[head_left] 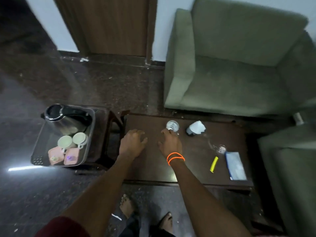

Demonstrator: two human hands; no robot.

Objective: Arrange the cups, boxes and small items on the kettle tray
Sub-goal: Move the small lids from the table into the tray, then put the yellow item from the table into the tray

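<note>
A dark rectangular plastic kettle tray (36,159) sits on a small dark wooden stand (109,127), just left of the low dark wooden coffee table (150,168). It holds a steel electric kettle with a black lid (63,120) at the far end, two pale upturned cups (72,140) side by side in the middle, and two pink square boxes (62,155) at the near end.

On the table, the left hand (132,142) rests palm down with fingers loosely spread, holding nothing. The right hand (169,142), with orange wrist bands (175,158), touches a clear drinking glass (172,125) with its fingertips; whether it grips is unclear. Farther right lie a second glass on its side (219,148), a yellow sachet (214,164) and a pale blue flat box (236,165).
</note>
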